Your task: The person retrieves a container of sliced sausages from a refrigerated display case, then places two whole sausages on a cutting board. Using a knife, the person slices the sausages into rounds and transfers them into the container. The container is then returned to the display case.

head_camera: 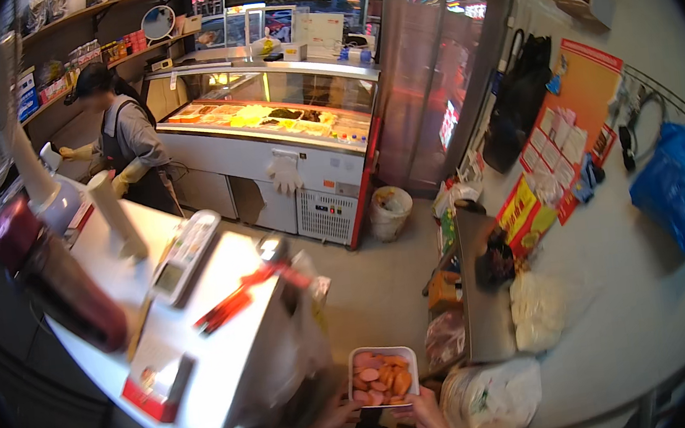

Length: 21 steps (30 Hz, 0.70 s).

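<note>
A white rectangular tray (pixel 414 358) filled with sliced sausage (pixel 380 378) is held low in front of me, near the bottom centre of the view. My left hand (pixel 342 414) grips its near left corner. The near right corner is in my right hand (pixel 427 408), thumb on the rim. Beneath the tray the fingers are mostly hidden. To the left of it stands a white table (pixel 203 382), and a stack of round, plastic-wrapped goods (pixel 490 394) lies to the right.
A co-worker (pixel 131 136) in a dark apron and gloves stands at the back left, beside a glass-fronted refrigerated food counter (pixel 228 157). A white bucket (pixel 390 213) sits on the floor by its right end. Metal shelving (pixel 478 300) lines the right side. Bags hang beside the table's edge.
</note>
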{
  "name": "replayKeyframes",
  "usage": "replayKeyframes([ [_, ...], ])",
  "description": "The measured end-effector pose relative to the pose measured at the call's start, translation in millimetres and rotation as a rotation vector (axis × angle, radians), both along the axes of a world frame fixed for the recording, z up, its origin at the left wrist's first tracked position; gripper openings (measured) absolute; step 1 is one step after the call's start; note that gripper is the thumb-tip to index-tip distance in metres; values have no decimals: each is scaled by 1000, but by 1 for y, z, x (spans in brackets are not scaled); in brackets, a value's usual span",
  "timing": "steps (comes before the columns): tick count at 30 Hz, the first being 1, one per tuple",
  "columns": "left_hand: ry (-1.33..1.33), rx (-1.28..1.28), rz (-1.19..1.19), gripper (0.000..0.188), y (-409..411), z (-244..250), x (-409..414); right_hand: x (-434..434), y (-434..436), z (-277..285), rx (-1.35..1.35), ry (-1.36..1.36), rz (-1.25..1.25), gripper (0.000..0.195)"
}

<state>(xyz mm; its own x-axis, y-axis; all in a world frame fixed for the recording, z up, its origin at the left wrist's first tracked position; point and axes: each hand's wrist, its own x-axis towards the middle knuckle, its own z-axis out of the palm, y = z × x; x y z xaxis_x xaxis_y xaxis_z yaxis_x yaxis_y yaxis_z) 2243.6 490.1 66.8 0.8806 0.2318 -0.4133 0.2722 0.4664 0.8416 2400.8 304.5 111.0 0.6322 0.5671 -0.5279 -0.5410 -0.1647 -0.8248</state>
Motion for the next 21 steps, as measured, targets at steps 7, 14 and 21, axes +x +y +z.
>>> replayKeyframes([
  [7, -67, -326, 474, 78, 60, 42, 120, 176, 114, 11, -33, -44, 366, 33],
  [14, -157, -327, 481, 83, 125, 66, 227, 315, 202, 1, -23, 65, 688, 35],
  [21, -224, -283, 536, 83, 233, 78, 365, 437, 311, 38, 50, -20, 725, 47],
])
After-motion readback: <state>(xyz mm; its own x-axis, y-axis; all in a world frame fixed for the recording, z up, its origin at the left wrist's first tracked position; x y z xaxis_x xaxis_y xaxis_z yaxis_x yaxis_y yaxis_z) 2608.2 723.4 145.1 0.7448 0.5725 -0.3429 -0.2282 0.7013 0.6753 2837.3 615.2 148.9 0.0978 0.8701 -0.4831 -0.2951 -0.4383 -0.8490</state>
